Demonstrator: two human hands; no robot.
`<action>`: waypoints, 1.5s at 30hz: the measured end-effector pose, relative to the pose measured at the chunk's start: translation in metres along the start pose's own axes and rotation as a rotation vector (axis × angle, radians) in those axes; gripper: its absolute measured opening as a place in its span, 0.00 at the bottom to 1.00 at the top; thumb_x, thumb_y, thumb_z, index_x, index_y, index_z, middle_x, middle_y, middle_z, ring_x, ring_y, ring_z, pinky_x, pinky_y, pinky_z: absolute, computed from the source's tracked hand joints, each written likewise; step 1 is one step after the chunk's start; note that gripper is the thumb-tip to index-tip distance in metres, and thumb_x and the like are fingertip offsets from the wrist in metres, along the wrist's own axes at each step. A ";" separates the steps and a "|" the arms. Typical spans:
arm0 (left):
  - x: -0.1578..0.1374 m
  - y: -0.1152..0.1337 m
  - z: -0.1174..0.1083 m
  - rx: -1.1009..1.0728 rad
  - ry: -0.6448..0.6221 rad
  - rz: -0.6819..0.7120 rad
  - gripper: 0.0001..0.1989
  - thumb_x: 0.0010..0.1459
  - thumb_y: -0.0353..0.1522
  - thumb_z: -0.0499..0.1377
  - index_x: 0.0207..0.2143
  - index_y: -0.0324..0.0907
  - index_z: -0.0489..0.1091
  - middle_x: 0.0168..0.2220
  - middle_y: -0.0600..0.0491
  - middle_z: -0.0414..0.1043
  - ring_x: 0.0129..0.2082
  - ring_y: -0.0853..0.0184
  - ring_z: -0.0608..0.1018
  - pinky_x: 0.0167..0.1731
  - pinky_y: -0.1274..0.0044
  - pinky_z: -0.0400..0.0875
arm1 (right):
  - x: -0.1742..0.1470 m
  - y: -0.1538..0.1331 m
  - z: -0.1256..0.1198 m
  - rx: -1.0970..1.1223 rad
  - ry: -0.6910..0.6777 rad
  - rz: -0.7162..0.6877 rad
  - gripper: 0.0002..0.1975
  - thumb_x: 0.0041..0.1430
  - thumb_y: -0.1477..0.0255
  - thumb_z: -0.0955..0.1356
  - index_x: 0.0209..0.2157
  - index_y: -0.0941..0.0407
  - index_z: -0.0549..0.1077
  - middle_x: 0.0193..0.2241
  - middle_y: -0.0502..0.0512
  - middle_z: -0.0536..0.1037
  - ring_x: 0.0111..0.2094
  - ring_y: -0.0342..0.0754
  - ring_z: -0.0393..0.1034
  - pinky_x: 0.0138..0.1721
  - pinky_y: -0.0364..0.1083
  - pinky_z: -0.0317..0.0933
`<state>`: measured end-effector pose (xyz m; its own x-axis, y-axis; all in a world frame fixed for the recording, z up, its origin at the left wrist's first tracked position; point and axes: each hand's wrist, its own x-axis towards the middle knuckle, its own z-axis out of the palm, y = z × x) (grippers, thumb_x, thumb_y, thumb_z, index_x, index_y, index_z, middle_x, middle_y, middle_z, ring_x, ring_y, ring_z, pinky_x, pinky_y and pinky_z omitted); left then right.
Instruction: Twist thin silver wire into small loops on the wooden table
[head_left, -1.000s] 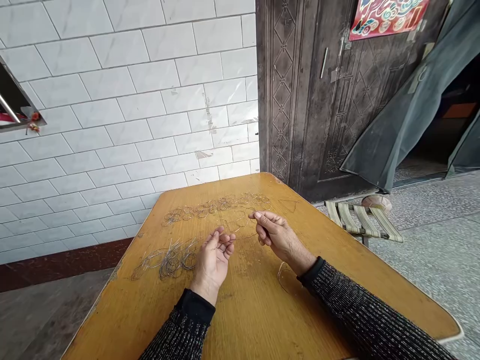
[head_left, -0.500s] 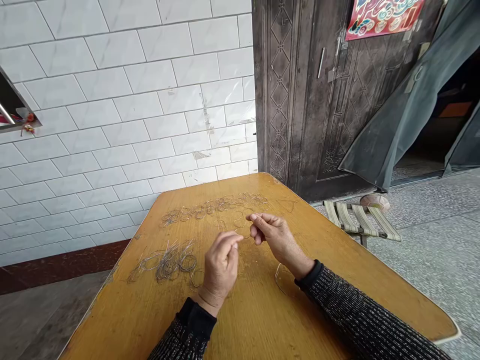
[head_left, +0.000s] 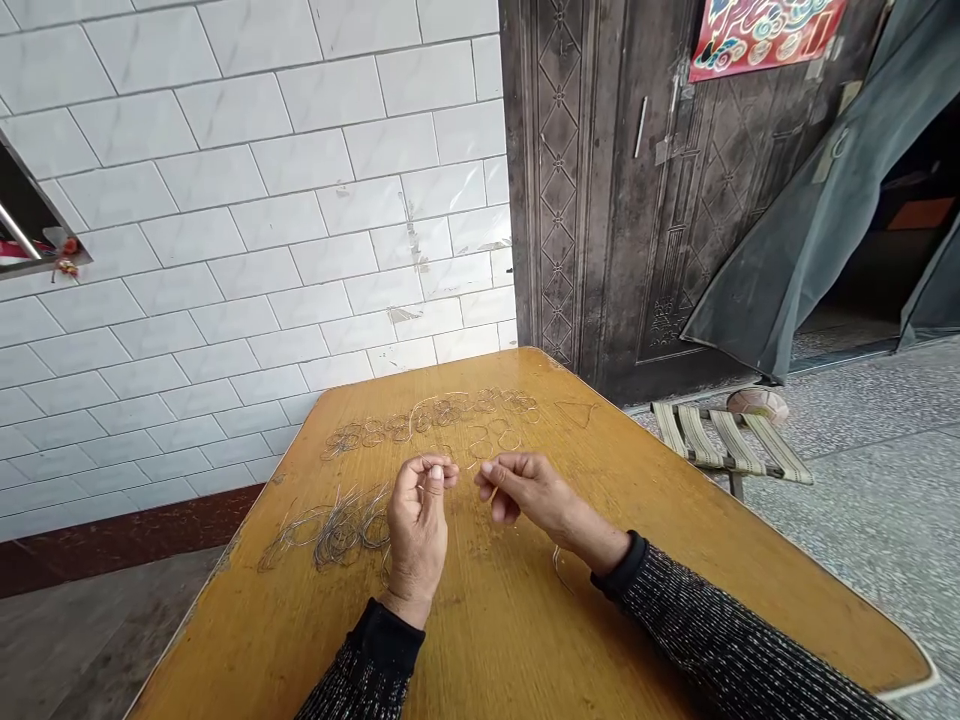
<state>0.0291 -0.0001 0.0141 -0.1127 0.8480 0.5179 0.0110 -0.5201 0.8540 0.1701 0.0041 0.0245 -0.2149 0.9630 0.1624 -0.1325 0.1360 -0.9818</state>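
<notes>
Beside a white-tiled wall and a dark carved door, a wooden surface stands near a strap-seated stool. A row of wire coils runs across the surface's far part; a denser bundle of coils lies nearer, at left. Right of that bundle, a person's left hand and right hand hover close together, apart, each with fingers pinched on thin wire, which arcs beyond the left hand.

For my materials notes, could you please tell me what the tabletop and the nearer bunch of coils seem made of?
Tabletop: probably varnished wood or veneer, from its yellowish grain and sheen. Bunch of coils: likely thin, greyish metal wire, from its glints; plastic remains possible.
</notes>
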 end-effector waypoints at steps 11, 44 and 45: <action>-0.007 -0.003 0.010 -0.623 -0.067 -0.432 0.07 0.52 0.34 0.57 0.32 0.40 0.65 0.35 0.51 0.70 0.33 0.69 0.74 0.33 0.78 0.69 | 0.005 0.012 -0.004 0.406 0.117 -0.023 0.15 0.44 0.62 0.71 0.31 0.59 0.75 0.24 0.50 0.74 0.19 0.35 0.66 0.18 0.36 0.60; -0.005 -0.003 0.004 -0.203 -0.179 -0.425 0.16 0.49 0.38 0.58 0.36 0.35 0.72 0.22 0.54 0.68 0.22 0.74 0.68 0.24 0.80 0.62 | 0.005 0.007 -0.008 -0.038 0.009 -0.101 0.11 0.44 0.65 0.69 0.25 0.59 0.75 0.13 0.45 0.67 0.12 0.35 0.56 0.14 0.37 0.52; -0.005 -0.002 0.004 -0.182 -0.186 -0.416 0.16 0.49 0.38 0.58 0.36 0.35 0.72 0.23 0.53 0.68 0.22 0.73 0.68 0.24 0.80 0.62 | 0.006 0.007 -0.009 -0.046 0.010 -0.096 0.11 0.44 0.65 0.69 0.25 0.59 0.75 0.13 0.45 0.67 0.12 0.35 0.55 0.14 0.37 0.52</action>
<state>0.0337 -0.0031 0.0096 0.1092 0.9829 0.1485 -0.1732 -0.1283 0.9765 0.1762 0.0125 0.0173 -0.1935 0.9474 0.2548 -0.1069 0.2378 -0.9654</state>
